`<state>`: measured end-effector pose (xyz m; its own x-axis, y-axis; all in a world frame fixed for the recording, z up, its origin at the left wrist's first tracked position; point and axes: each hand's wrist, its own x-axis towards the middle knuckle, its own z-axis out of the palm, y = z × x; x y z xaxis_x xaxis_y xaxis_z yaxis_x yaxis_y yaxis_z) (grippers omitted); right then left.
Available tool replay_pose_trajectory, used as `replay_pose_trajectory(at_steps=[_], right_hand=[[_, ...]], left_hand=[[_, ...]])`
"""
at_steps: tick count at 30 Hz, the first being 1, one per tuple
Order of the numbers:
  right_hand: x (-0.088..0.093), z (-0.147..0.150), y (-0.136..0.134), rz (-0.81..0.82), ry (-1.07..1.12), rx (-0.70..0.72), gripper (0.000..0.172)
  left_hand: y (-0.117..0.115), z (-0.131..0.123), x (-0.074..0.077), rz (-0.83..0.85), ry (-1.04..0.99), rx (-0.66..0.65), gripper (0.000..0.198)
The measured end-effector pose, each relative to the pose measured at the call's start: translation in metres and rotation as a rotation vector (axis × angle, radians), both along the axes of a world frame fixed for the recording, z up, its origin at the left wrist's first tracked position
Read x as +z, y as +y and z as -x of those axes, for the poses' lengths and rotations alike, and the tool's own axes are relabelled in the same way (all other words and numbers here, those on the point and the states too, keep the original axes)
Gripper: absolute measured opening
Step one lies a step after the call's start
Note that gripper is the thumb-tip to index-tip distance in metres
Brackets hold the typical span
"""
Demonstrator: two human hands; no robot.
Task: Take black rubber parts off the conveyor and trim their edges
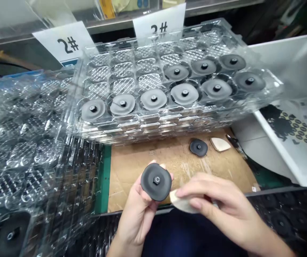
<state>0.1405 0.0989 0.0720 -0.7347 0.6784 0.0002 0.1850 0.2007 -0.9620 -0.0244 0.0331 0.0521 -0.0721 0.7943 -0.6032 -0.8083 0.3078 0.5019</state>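
Observation:
In my left hand (139, 208) is a black rounded disc-shaped part (153, 187) with a small raised hub at its centre, its face turned up to the camera. My right hand (217, 203) pinches a cream-coloured pad (182, 203), felt-like in look, between thumb and fingers. The pad's tip is close to the disc's right edge; whether they touch I cannot tell. Beyond my hands, a smaller black part (198, 147) with a hub lies on the brown cardboard (132, 160). Beside it is another cream pad (220, 144).
A stack of clear plastic trays (153, 123) stands behind the cardboard, the top one holding several black discs (184, 93). More clear trays (43, 142) rise at the left. A white bin (281, 150) with black scraps is at the right. Paper signs (62, 41) hang behind.

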Motion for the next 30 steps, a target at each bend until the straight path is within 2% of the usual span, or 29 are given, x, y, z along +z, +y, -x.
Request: replay_pose_trajectory(at_steps=[2, 4, 6, 8, 9, 12, 14, 16, 19, 21, 23, 25, 27, 28, 30], right_hand=[[0.008, 0.013, 0.003, -0.164, 0.086, 0.027, 0.027], [0.009, 0.022, 0.002, -0.176, 0.076, 0.038, 0.025], [0.000, 0.020, -0.006, 0.005, 0.028, 0.114, 0.020], [-0.018, 0.011, -0.019, 0.207, -0.026, 0.193, 0.017], [-0.028, 0.004, -0.026, 0.266, -0.057, 0.180, 0.017], [-0.053, -0.014, -0.045, 0.319, -0.190, -0.073, 0.023], [-0.056, -0.020, -0.048, 0.318, -0.233, -0.201, 0.027], [-0.044, -0.018, -0.043, 0.279, -0.226, -0.264, 0.027], [-0.009, 0.003, -0.034, 0.118, -0.097, -0.326, 0.020], [0.013, 0.022, -0.033, -0.043, 0.025, -0.294, 0.021], [0.027, 0.038, -0.037, -0.187, 0.083, -0.186, 0.024], [0.034, 0.047, -0.041, -0.225, 0.038, -0.016, 0.023], [0.035, 0.053, -0.043, -0.197, -0.049, 0.125, 0.021], [0.034, 0.055, -0.043, -0.197, -0.081, 0.137, 0.020], [0.032, 0.061, -0.043, -0.289, -0.055, 0.025, 0.020]], left_hand=[[-0.004, -0.003, -0.001, -0.017, 0.014, 0.011, 0.062], [-0.011, -0.001, -0.006, -0.050, 0.011, 0.042, 0.059], [-0.020, 0.003, -0.011, -0.077, -0.032, 0.083, 0.057], [-0.027, 0.007, -0.014, -0.074, -0.076, 0.136, 0.056], [-0.031, 0.008, -0.015, -0.065, -0.090, 0.163, 0.055], [-0.036, 0.008, -0.016, -0.054, -0.121, 0.192, 0.055], [-0.038, 0.007, -0.014, -0.056, -0.144, 0.166, 0.055], [-0.039, 0.003, -0.011, -0.066, -0.150, 0.133, 0.055], [-0.042, -0.004, -0.004, -0.106, -0.111, 0.112, 0.052], [-0.046, -0.008, 0.000, -0.122, -0.055, 0.100, 0.051], [-0.050, -0.009, 0.004, -0.103, -0.009, 0.080, 0.050], [-0.055, -0.009, 0.005, -0.058, 0.018, 0.079, 0.049], [-0.058, -0.008, 0.006, -0.018, 0.051, 0.114, 0.048], [-0.059, -0.009, 0.006, -0.010, 0.068, 0.120, 0.049], [-0.059, -0.010, 0.007, -0.019, 0.086, 0.095, 0.051]])
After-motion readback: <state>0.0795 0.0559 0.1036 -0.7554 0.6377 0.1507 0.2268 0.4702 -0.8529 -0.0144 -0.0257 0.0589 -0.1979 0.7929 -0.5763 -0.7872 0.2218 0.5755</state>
